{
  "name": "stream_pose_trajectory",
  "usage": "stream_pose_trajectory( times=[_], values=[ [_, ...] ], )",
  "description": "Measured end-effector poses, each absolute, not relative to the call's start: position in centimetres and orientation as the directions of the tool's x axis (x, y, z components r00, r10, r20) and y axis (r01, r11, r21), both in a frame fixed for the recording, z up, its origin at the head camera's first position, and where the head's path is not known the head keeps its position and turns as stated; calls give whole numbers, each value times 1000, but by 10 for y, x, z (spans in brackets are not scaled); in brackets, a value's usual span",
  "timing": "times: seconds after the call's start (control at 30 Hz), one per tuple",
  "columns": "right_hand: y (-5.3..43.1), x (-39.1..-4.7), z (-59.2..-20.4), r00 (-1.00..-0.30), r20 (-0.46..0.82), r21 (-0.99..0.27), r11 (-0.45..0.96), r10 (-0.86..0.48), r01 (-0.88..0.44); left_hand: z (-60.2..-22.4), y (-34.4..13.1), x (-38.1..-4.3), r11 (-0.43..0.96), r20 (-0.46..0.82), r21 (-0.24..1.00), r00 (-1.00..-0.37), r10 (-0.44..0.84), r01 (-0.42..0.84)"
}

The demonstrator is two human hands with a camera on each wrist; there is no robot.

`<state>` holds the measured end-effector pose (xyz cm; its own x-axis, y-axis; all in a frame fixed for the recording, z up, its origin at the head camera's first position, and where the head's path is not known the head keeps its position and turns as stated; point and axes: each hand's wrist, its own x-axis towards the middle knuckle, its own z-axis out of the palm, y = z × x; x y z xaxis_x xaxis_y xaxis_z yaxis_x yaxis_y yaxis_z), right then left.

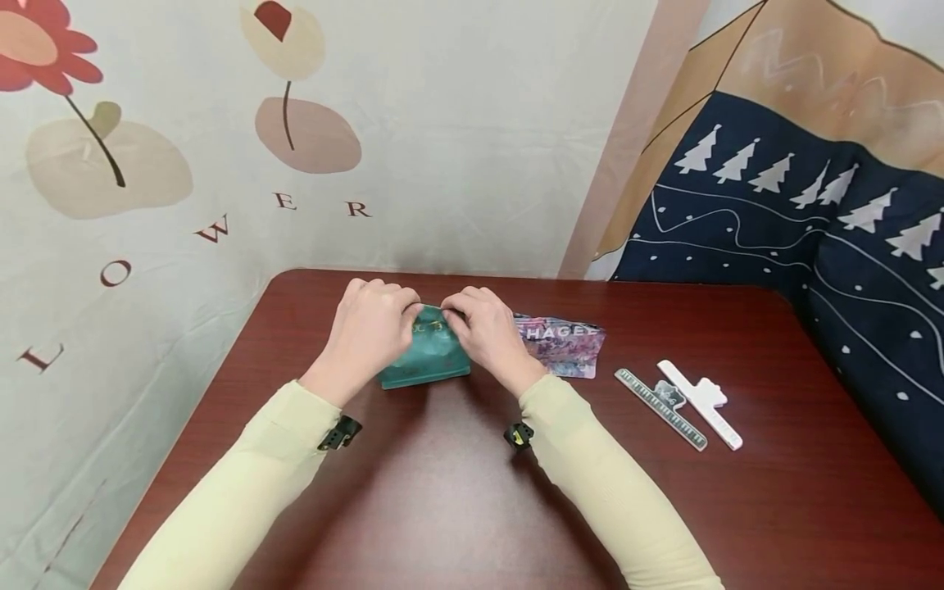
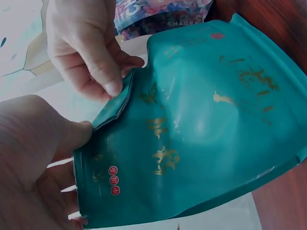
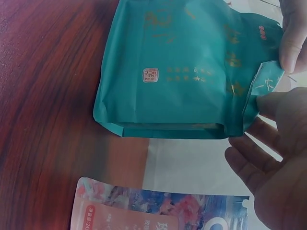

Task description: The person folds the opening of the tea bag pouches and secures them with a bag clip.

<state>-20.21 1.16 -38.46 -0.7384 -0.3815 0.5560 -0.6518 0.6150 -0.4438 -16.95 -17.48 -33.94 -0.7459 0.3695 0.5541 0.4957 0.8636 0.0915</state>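
A green pouch with gold lettering stands on the table, its bottom edge toward me. My left hand pinches its top edge on the left, thumb on the near face. My right hand pinches the same edge on the right. Between the hands, part of the top edge is folded over toward the front, a flap that shows in the left wrist view. In the right wrist view the pouch shows a square seal mark and a side gusset.
Just right of the green pouch is a pink and purple printed pouch, partly behind my right hand. Farther right on the dark red table lie a green-grey patterned clip and a white clip. A printed curtain hangs behind the table.
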Motion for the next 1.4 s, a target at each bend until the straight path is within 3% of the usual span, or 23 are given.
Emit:
stream_pose_trajectory(
  times=[0.6, 0.83, 1.4],
  values=[
    [17, -204, -387, -734, 525, -458, 584, -430, -670, -344, -177, -175, 845, 526, 160, -769, 363, 510],
    [18, -204, -385, -740, 520, -459, 591, -427, -664, -346, -180, -176, 850, 528, 117, -757, 385, 514],
    [37, -200, -384, -722, 532, -443, 581, -443, -683, -347, -185, -180, 805, 526, 180, -747, 407, 565]
  ],
)
